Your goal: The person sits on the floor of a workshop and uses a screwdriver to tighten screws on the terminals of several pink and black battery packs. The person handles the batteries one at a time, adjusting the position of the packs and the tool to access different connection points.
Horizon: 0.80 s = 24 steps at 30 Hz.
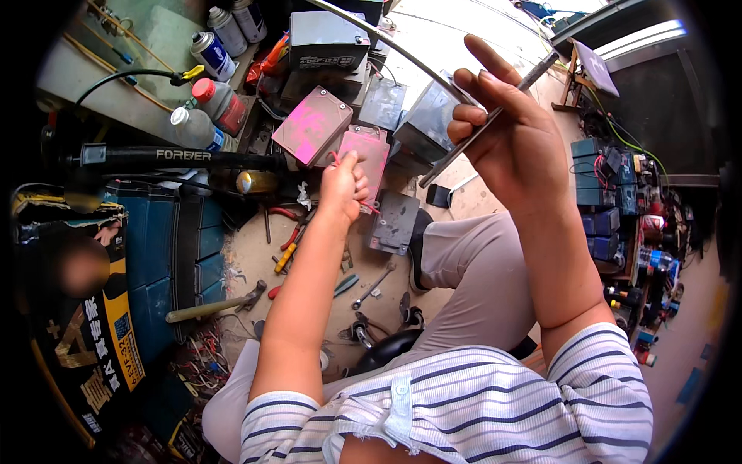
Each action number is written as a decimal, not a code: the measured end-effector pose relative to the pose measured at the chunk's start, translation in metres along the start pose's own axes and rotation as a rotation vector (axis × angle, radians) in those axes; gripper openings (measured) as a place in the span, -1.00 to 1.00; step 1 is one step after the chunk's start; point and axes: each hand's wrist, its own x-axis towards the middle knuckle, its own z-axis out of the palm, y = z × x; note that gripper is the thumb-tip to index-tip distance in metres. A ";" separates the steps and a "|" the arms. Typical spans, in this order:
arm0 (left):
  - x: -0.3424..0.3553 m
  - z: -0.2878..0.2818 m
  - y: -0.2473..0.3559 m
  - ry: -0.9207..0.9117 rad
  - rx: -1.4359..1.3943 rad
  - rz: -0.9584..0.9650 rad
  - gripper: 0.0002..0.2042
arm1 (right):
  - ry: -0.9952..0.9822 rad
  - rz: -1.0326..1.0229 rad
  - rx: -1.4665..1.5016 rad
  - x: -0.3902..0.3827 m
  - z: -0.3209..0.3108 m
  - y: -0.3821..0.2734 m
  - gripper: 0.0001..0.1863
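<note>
My left hand [345,185] is closed around a short length of red wire [370,207], whose ends stick out above and below the fist. It rests over a pinkish, dusty box-shaped battery [374,158]. A second battery with bright pink patches [312,126] lies just to the left. My right hand [506,127] is raised to the right of the batteries. Its fingers grip a flat grey metal bar [457,156], held at a slant. A long thin metal rod [386,40] also runs into these fingers from the top edge; where it ends is hidden.
Grey batteries [393,223] surround the pink ones. Pliers [287,251], a hammer [220,302] and a wrench [374,286] lie on the floor. Bottles [219,104] and spray cans [213,56] stand at the upper left. A black tube [185,157] juts in from the left.
</note>
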 end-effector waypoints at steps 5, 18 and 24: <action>-0.004 0.001 0.045 0.166 0.347 0.229 -0.83 | 0.051 -0.057 0.001 -0.010 -0.008 -0.011 -0.72; 0.078 0.045 0.059 0.169 0.898 0.229 -0.82 | -0.098 -0.107 0.277 -0.031 -0.046 -0.046 -0.75; 0.122 0.073 0.052 0.239 1.959 0.406 -0.76 | -0.108 -0.163 0.216 -0.037 -0.048 -0.053 -0.80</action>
